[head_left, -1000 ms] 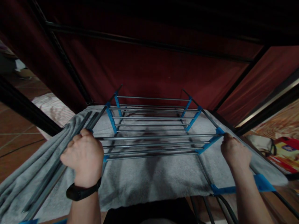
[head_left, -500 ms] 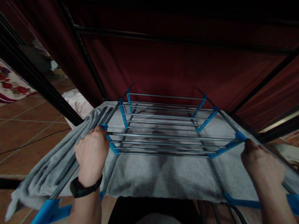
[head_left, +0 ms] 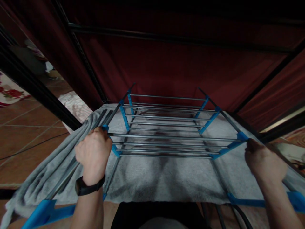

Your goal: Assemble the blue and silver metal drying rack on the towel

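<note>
View swung left since a second ago; floral cloth (head_left: 13, 93) now shows. Your left hand (head_left: 94, 146) and right hand (head_left: 265, 160) stay wrapped round the rack's (head_left: 176, 137) side poles (head_left: 230, 121), hold unchanged.

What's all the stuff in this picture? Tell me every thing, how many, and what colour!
Rack: 1, grey bars with blue joints, in the middle
Blanket: 1, grey, under the rack
Tubes: at least 2, grey, on the blanket's left
Curtain: 1 or more, dark red, behind the rack
Frame bars: several, black, across and beside the curtain
Floor: 1, reddish-brown tiles, left and below
Striped cloth: 1, pale, on the floor
Flowered cloth: 1, white and red, far left
Cable: 1, dark, left floor
Wristband: 1, black, left wrist
Left hand: 1, bare, gripping the rack's left side
Right hand: 1, bare, gripping the right side
</note>
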### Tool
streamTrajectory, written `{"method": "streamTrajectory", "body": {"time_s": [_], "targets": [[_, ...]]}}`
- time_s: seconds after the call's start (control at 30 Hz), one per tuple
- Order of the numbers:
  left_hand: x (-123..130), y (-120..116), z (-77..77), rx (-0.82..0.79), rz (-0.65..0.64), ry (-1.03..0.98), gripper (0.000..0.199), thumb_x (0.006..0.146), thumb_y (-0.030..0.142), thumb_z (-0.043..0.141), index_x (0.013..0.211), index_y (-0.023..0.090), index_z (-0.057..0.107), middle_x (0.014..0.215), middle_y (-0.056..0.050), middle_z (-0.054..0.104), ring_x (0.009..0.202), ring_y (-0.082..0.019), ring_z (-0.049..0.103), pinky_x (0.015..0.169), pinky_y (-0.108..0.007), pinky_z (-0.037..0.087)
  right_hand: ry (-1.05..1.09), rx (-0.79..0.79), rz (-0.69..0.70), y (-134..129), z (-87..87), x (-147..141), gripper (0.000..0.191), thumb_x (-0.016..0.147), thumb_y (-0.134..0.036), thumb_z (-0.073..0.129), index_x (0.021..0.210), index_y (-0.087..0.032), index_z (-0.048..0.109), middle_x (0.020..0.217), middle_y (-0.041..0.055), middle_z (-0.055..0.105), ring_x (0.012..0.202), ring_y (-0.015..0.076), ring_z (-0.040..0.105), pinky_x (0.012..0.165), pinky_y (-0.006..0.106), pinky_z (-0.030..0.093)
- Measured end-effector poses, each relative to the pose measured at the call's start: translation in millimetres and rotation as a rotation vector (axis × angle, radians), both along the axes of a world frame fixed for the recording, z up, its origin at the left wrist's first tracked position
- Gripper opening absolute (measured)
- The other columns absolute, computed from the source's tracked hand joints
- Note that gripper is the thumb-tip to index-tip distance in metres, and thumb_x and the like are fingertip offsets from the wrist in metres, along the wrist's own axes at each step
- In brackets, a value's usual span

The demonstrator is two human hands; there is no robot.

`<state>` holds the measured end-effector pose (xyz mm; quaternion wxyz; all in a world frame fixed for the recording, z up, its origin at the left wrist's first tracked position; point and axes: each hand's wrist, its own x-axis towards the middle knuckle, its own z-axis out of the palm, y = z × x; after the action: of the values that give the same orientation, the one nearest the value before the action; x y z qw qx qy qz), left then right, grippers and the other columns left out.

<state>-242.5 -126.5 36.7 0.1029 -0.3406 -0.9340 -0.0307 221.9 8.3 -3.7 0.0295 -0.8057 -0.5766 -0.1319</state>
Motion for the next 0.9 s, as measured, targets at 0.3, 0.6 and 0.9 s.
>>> {"method": "streamTrajectory", "body": {"time_s": [0.3,0.6,0.9], "targets": [[-5,3,-0.7,0.043,0.034,0.04,0.051,0.096,0.04,0.026,0.111,0.015,0.067,0.091,-0.021,0.072,0.085,-0.039,0.071,0.062,-0.038,0.044,0.013,-0.008,0.014,13,13.8,-9,0.05,0.101,-0.043,0.028,0.137,-0.028,0.06,0.091,0.0193,0.073,0.08,0.0323,0.071,0.058,0.035,0.039],[-6,17,-0.5,0.029,0.01,-0.015,0.049,0.095,0.038,0.028,0.113,0.014,0.068,0.095,-0.023,0.072,0.089,-0.041,0.071,0.066,-0.041,0.046,0.088,-0.037,0.022,26,11.9,-13,0.05,0.101,-0.042,0.028,0.136,-0.026,0.06,0.095,0.0203,0.073,0.088,0.0343,0.071,0.063,0.036,0.041],[-5,22,1.9,0.059,0.01,-0.025,0.049,0.095,0.039,0.029,0.113,0.014,0.067,0.095,-0.025,0.072,0.089,-0.043,0.071,0.066,-0.044,0.048,0.119,-0.037,-0.004,30,14.3,-12,0.054,0.101,-0.046,0.026,0.141,-0.026,0.057,0.102,0.0215,0.072,0.094,0.0345,0.071,0.066,0.036,0.041]]}}
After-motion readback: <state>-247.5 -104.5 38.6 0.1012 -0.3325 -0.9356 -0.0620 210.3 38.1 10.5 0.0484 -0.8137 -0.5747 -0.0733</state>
